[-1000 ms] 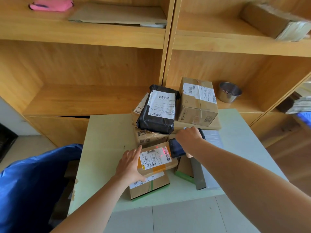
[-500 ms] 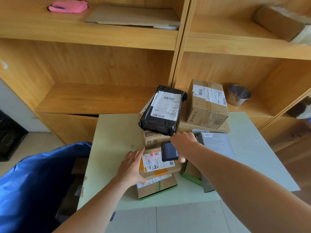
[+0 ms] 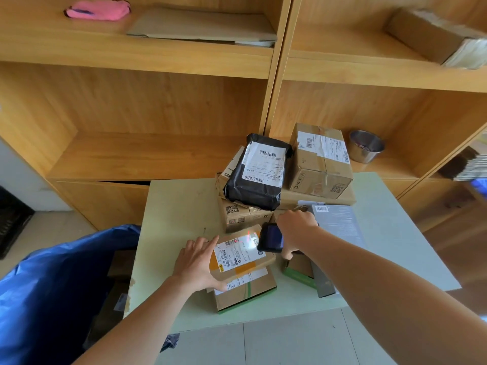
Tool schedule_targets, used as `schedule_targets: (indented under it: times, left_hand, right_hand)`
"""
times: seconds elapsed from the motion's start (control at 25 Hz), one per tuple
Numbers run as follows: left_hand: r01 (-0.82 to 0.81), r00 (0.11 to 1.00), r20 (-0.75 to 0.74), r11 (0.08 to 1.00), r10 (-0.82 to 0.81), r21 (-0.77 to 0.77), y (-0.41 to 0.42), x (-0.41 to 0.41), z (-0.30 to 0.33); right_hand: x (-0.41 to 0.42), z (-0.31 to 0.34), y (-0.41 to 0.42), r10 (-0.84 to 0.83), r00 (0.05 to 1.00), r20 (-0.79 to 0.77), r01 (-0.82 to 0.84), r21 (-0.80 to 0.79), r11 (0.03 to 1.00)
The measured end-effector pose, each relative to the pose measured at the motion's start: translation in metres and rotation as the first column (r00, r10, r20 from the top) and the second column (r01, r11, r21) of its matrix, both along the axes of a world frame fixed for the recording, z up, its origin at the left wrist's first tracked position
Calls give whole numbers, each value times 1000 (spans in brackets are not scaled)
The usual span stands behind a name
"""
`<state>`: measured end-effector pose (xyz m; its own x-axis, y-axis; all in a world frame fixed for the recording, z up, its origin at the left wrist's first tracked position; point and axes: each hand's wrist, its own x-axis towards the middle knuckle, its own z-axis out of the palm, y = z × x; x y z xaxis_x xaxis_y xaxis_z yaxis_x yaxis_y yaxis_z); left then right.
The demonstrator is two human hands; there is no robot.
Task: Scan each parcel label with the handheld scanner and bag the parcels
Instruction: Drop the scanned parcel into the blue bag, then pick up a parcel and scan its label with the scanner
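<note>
Right hand point(image 3: 296, 227) curled round a dark handheld scanner point(image 3: 271, 237), held just above the right end of a small cardboard parcel point(image 3: 242, 255); red glow and a bright patch thrown on its white label point(image 3: 237, 251). Left hand point(image 3: 197, 262) laid against that parcel's left edge, fingers straight and spread, thumb along the near side, nothing gripped. Parcel resting tilted atop another cardboard box with green tape point(image 3: 247, 291), near the front edge of the pale green table point(image 3: 179, 206). Farther back, a black poly mailer point(image 3: 255, 175) leaning on stacked boxes, beside a taped carton point(image 3: 320, 162). To the right, a grey flat box point(image 3: 337, 225). Blue bag point(image 3: 52, 285) open at near left, below table level. Steel bowl point(image 3: 366, 146) on the wooden shelf point(image 3: 158, 154) behind.
</note>
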<state>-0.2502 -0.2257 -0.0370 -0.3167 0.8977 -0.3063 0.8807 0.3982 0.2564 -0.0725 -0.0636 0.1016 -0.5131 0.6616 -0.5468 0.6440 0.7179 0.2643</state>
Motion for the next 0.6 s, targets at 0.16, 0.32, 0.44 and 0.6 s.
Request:
schedule_targets:
  times: [0.16,0.32,0.44,0.6]
  left_hand:
    - [-21,1000,11,999,21,37,-3,5,-6]
    - [-18,993,118,996,7,88,-4,3,-4]
    - [-20,985,172,993,-1,120,-7,0,-5]
    - [-8,982,187,986,-24,168,-14,-4,-9]
  right_hand:
    - [-12,2,-16,42,999,-18,-44,-69,997]
    - [-28,0,-38,251,967,47,-251,0,968]
    - [-38,-2,-47,299,952,64,-303,57,951]
    - [-43,0,-49,363,929,79,-371,146,917]
